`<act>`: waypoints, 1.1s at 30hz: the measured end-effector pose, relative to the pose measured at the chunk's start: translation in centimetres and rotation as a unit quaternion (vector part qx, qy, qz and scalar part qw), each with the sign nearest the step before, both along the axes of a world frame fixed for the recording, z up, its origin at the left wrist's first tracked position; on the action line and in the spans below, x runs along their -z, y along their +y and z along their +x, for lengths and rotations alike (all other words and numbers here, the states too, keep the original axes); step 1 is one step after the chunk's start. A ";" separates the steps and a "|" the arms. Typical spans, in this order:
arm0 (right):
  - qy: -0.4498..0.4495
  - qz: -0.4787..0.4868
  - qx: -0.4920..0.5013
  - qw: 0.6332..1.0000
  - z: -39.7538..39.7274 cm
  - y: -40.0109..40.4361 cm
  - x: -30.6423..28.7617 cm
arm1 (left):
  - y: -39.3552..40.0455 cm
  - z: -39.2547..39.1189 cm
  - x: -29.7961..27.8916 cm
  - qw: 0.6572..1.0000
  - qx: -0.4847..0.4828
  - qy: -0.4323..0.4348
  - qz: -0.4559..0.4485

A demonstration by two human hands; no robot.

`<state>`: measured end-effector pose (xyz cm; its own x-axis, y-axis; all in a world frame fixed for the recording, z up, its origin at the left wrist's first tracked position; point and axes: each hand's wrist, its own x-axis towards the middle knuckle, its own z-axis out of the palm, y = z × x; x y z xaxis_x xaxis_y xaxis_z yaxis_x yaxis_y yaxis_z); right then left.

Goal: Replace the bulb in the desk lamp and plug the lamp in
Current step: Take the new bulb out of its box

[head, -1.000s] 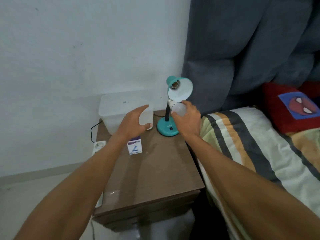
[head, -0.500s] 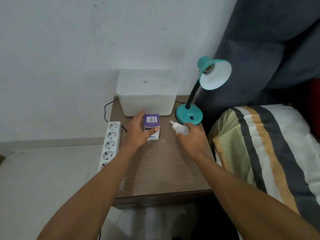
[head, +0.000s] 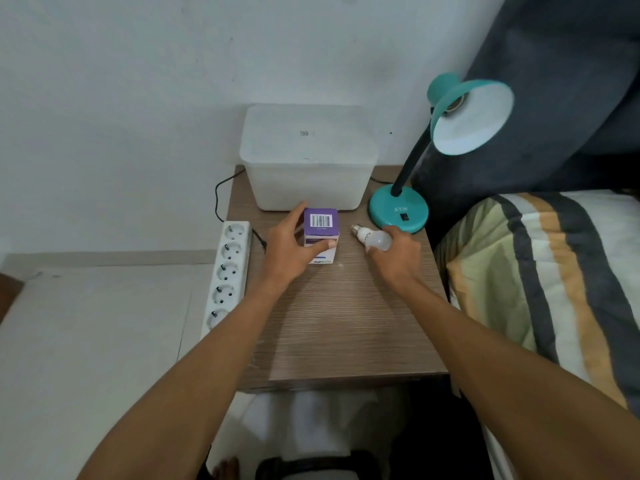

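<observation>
Frosted glass or plastic, the old bulb point(head: 375, 238) lies on the wooden counter point(head: 339, 323) just in front of the teal lamp point(head: 398, 213), screw cap pointing left; the right hand point(head: 394, 254) curls loosely round its globe. The left hand point(head: 289, 247) grips the purple bulb box point(head: 320, 233), thumb across its front face. Lamp socket point(head: 453, 105) appears empty. Judged light and fragile, a bulb is best held by the globe with gentle pressure. A power strip point(head: 227, 271) lies beside the counter.
</observation>
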<state>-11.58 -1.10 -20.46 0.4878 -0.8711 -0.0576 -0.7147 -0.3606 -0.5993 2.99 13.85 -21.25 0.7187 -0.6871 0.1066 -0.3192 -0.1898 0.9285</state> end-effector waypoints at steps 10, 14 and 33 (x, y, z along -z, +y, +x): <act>-0.044 -0.091 -0.250 0.963 3.4 0.6 -5.6 | 0.1 0.5 0.6 1.000 0.010 -0.008 0.002; 0.051 -0.166 -0.337 0.925 4.5 0.6 -6.3 | 0.3 0.6 1.1 1.000 0.028 -0.001 0.002; 0.104 -0.238 -0.462 0.848 5.1 -0.2 -7.0 | 0.2 1.1 2.7 0.998 0.048 0.026 -0.015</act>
